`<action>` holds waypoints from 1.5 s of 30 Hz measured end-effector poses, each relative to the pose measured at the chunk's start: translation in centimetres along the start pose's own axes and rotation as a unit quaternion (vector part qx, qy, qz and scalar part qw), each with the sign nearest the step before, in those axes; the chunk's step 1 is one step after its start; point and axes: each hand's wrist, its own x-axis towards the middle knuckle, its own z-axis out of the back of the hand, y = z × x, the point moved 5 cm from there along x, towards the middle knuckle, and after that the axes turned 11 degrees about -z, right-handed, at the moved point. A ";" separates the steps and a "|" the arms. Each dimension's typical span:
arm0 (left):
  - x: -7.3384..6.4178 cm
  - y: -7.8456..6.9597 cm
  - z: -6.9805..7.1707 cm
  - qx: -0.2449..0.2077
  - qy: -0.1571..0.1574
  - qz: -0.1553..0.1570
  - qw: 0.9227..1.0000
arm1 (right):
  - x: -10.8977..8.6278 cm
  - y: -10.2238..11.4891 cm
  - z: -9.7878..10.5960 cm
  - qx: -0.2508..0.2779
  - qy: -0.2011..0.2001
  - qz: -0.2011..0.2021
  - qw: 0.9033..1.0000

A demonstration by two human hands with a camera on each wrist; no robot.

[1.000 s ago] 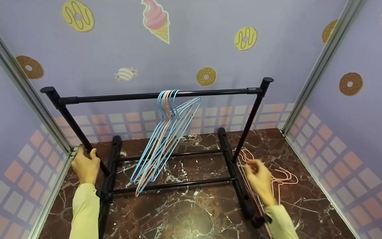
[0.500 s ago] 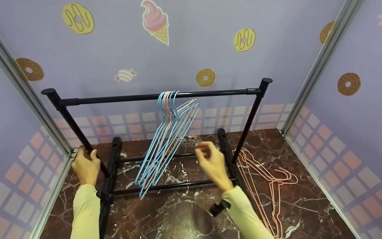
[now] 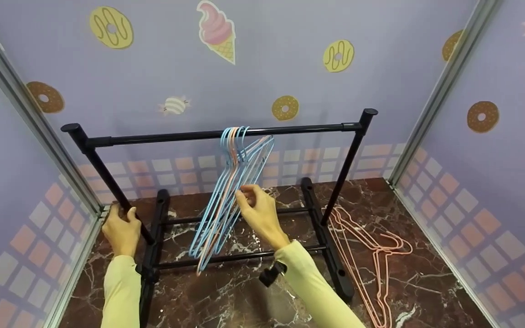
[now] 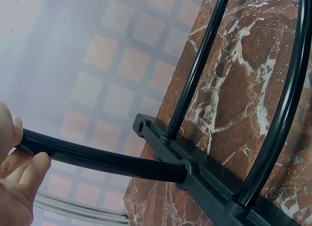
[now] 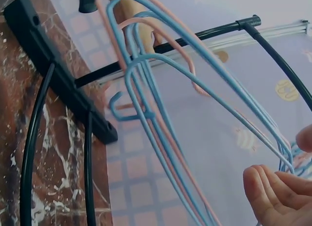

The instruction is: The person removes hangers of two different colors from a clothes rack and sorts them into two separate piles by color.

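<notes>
A black metal rack (image 3: 167, 136) stands before me, and a bunch of blue and pink hangers (image 3: 234, 157) hangs by the hooks from the middle of its top bar. My left hand (image 3: 122, 231) grips the rack's left post (image 4: 107, 160) low down, fingers and thumb round the tube. Right beside the bunch is my right hand (image 3: 261, 212), its fingers bent and thumb apart from them. In the right wrist view its fingertips (image 5: 253, 182) come close to the hanger ends, with nothing pinched between them.
Pink hangers (image 3: 383, 250) lie on the brown marbled surface (image 3: 426, 291), to the right of the rack's right foot (image 3: 335, 269). Lilac panels (image 3: 262, 77) printed with sweets enclose the back and both sides.
My right hand has moved left from the pink hangers to beside the hanging bunch. The hangers have swung slightly. My left hand keeps its grip on the post.
</notes>
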 end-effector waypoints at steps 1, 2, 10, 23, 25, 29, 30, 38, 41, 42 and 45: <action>-0.1 0.1 0.0 -0.001 0.002 0.003 1.000 | 0.2 0.1 -0.2 -0.002 0.000 -0.004 1.000; -0.1 0.1 -0.1 -0.003 0.003 0.006 1.000 | 0.3 0.2 -0.4 -0.004 0.000 -0.007 1.000; -0.2 0.4 -0.3 -0.002 0.012 0.012 1.000 | 0.7 0.4 -0.9 -0.006 -0.023 -0.004 1.000; -0.1 0.3 -0.2 -0.006 0.008 0.010 1.000 | 0.0 1.7 0.5 0.039 -0.011 0.055 0.998; -0.2 0.3 -0.2 -0.008 0.009 0.013 1.000 | -0.2 1.9 0.9 0.047 -0.004 0.064 0.997; -0.1 0.3 -0.2 -0.010 0.001 0.006 1.000 | -0.4 2.1 2.1 0.025 -0.020 0.080 0.996; -0.1 0.3 -0.2 -0.010 -0.001 0.003 1.000 | -0.5 2.0 2.4 0.016 -0.024 0.083 0.996; 0.0 0.4 0.0 -0.003 -0.008 -0.002 1.000 | -1.6 -0.2 6.4 -0.037 -0.087 0.102 0.990; 0.0 0.3 -0.1 -0.001 -0.009 -0.005 1.000 | -2.1 -1.8 8.0 -0.041 -0.115 0.101 0.987; 0.0 0.3 -0.2 -0.001 -0.008 -0.007 1.000 | -2.4 -2.3 8.5 -0.040 -0.120 0.099 0.987; 0.0 0.2 -0.3 -0.002 -0.006 -0.007 1.000 | -3.2 -4.0 10.0 -0.059 -0.138 0.098 0.984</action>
